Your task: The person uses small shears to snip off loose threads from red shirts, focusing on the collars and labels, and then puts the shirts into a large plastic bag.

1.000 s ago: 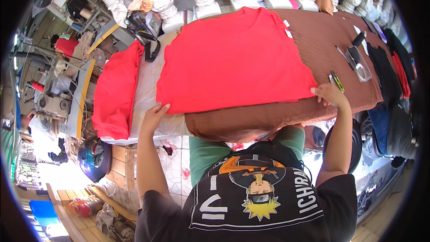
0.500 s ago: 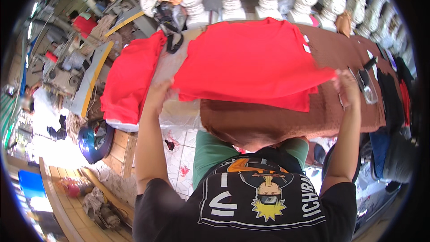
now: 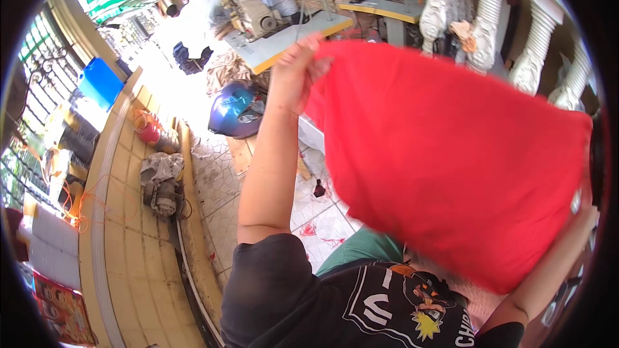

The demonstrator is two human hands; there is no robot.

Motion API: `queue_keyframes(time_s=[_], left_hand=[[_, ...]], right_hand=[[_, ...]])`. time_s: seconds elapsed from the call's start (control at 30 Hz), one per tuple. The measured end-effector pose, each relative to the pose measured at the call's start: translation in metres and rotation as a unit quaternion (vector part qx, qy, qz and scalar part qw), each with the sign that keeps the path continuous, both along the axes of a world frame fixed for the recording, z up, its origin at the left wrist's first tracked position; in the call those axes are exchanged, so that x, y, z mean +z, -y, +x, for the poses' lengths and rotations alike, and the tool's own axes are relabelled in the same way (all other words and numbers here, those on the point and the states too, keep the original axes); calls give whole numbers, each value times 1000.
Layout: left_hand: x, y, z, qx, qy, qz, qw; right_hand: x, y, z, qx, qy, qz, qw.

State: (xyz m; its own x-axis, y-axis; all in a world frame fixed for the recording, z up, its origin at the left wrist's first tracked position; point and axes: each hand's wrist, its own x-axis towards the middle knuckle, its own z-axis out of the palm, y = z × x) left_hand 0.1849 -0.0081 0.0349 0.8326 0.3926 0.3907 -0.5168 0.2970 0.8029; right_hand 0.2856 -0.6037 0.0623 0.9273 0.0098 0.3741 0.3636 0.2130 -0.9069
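A red shirt point(image 3: 438, 154) hangs in the air in front of me, spread between my two hands and slightly blurred by motion. My left hand point(image 3: 296, 80) is closed on its upper left corner, fingers pinching the cloth. At the far right, beside the rim of the picture, my right hand point(image 3: 587, 209) holds the opposite edge. Its fingers are partly covered by the fabric. The shirt hides most of the worktable beneath it.
Ahead stands a grey table point(image 3: 303, 42) with a yellow edge, bearing a sewing machine point(image 3: 255, 16). A shiny blue helmet point(image 3: 233, 108) sits left of my forearm. White balusters point(image 3: 538, 35) line the far right. A motor point(image 3: 161, 196) rests near the yellow tiled ledge point(image 3: 142, 270).
The red shirt has been lifted off the brown-covered table, both hands rising with it. My view has swung to the left, toward the sewing machine and the ledge.
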Motion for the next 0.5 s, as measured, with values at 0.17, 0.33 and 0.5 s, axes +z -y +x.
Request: queue_keyframes(time_s=[0.17,0.33,0.5], left_hand=[[-27,-87,0,268,-56,4,962],[44,-111,-28,358,233,30,904],[-26,-93,-5,320,114,-3,941]], right_hand=[[-18,-188,94,77,-18,23,997],[66,-283,113,151,107,124,975],[24,-324,168,231,67,101,965]])
